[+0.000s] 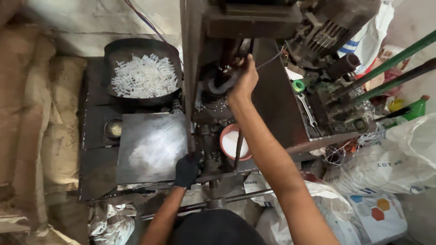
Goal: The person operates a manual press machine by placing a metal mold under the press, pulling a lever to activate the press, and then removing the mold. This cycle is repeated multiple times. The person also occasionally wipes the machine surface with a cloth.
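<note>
Gloved left hand [185, 171] gripping upright bar [188, 113], right hand [244, 81] reaching into machine [236, 27]

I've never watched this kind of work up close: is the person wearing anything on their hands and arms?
The left hand wears a dark, black-looking glove; the arm above it is bare. The right hand is bare, with no sleeve, watch or band showing on that arm.

The scene is dim and warm-toned, with soft light falling from above. A pale glare lies on the flat metal plate [152, 147]. Deep shadow fills the machine [236, 27]. Edges bend slightly and corners look soft; the centre stays fairly sharp.
</note>
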